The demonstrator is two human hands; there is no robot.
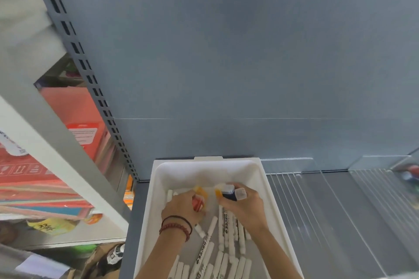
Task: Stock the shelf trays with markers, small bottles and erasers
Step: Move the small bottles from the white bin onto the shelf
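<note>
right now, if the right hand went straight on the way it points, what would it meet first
Probably the small orange bottle just ahead of the dark blue bottle that the right hand grips; beyond it, the far wall of the white tray. Depth is unclear.

In the white tray over markers, left hand grips a red bottle, right hand a blue one.
</note>
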